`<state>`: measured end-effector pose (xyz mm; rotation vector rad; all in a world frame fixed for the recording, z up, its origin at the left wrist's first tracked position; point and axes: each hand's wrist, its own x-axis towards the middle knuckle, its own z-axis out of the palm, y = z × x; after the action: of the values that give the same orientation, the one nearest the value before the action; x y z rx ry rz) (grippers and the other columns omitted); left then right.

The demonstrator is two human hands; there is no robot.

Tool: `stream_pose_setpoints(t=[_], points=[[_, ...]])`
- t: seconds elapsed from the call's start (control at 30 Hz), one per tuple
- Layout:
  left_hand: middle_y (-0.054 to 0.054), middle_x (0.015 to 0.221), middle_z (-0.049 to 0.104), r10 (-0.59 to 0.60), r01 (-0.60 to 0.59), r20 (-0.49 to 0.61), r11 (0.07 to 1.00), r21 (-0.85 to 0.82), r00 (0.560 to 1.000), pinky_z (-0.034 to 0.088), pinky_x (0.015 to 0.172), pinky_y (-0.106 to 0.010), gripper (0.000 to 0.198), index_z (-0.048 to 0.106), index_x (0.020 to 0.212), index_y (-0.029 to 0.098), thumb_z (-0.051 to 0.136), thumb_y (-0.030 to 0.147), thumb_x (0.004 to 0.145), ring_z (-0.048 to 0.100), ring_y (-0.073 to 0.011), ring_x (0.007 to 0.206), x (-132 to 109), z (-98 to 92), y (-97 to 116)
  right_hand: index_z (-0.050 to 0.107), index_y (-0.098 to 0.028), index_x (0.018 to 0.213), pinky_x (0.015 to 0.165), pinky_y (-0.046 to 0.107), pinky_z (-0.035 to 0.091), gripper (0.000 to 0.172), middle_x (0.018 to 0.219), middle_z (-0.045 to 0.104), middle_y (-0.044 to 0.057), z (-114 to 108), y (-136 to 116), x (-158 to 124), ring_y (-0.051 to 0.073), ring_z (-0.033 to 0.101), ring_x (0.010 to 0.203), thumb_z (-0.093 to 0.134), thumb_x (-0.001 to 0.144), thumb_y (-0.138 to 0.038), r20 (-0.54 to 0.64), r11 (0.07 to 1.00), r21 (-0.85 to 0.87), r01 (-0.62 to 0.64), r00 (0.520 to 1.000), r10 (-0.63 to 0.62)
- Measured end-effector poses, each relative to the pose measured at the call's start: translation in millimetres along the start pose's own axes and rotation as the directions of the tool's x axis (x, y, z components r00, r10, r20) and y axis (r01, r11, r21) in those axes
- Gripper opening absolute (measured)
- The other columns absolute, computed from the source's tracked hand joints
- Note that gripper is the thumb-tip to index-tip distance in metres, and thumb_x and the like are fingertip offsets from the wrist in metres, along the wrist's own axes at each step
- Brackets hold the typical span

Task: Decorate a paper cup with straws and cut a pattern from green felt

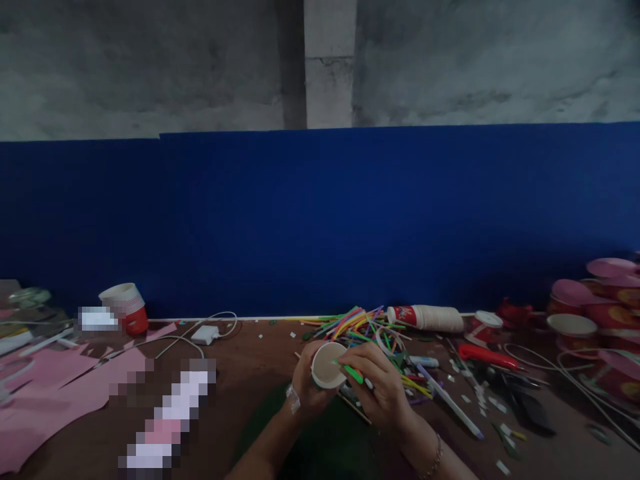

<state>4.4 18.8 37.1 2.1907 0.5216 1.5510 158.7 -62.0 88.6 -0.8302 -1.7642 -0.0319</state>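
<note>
My left hand (306, 389) is wrapped round a small paper cup (327, 365), its open mouth tipped towards me. My right hand (381, 385) pinches a short green straw piece (352, 372) against the cup's rim. Both hands are low at the centre of the brown table (250, 373). Just behind them lies a pile of coloured straws (361, 325).
A sleeve of stacked cups (427, 317) lies behind the straws. Red and pink cups (595, 313) crowd the far right, with a red-handled tool (487, 357) and a pen (450, 400). Pink paper (55, 387), a red cup stack (127, 307) and a white charger (205, 334) lie left. A blue panel (320, 220) backs the table.
</note>
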Motion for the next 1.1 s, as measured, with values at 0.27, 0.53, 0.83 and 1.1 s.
stream_pose_setpoints(t=[0.27, 0.53, 0.83, 1.1], points=[[-0.010, 0.110, 0.058, -0.106, 0.104, -0.013, 0.991, -0.081, 0.994, 0.046, 0.086, -0.041, 0.056, 0.048, 0.116, 0.020, 0.070, 0.031, 0.066, 0.057, -0.0268, 0.098, -4, 1.9, -2, 0.060, -0.023, 0.106, 0.074, 0.034, 0.048, 0.029, 0.093, 0.062, 0.009, 1, 2, 0, 0.021, 0.057, 0.087, 0.050, 0.081, -0.011, 0.040, 1.000, -0.007, -0.019, 0.999, 0.019], [-0.009, 0.108, 0.059, -0.174, 0.181, 0.061, 0.972, -0.151, 0.983, 0.045, 0.086, -0.038, 0.050, 0.050, 0.113, 0.019, 0.068, 0.033, 0.068, 0.056, -0.0268, 0.101, 1, 0.1, 13, 0.062, -0.020, 0.088, 0.074, 0.030, 0.045, 0.013, 0.084, 0.063, 0.006, 10, -3, 4, 0.019, 0.056, 0.081, 0.051, 0.082, -0.016, 0.127, 0.980, -0.026, -0.197, 0.972, 0.199], [-0.010, 0.110, 0.059, -0.219, 0.242, 0.144, 0.954, -0.177, 0.965, 0.044, 0.087, -0.036, 0.045, 0.052, 0.115, 0.019, 0.063, 0.030, 0.073, 0.056, -0.0251, 0.100, 7, 2.5, 23, 0.065, -0.018, 0.087, 0.071, 0.026, 0.045, 0.014, 0.082, 0.064, 0.005, 6, -2, 8, 0.018, 0.058, 0.077, 0.053, 0.081, -0.021, 0.052, 0.898, 0.014, -0.440, 0.897, 0.439], [-0.005, 0.099, 0.062, -0.270, 0.306, 0.168, 0.921, -0.241, 0.948, 0.047, 0.077, -0.030, 0.050, 0.049, 0.110, 0.018, 0.070, 0.032, 0.067, 0.059, -0.0208, 0.086, -3, 7.1, 20, 0.061, -0.016, 0.077, 0.066, 0.024, 0.044, 0.018, 0.075, 0.060, 0.004, 4, 2, 8, 0.016, 0.054, 0.071, 0.050, 0.084, -0.029, 0.023, 0.874, 0.081, -0.478, 0.878, 0.478]])
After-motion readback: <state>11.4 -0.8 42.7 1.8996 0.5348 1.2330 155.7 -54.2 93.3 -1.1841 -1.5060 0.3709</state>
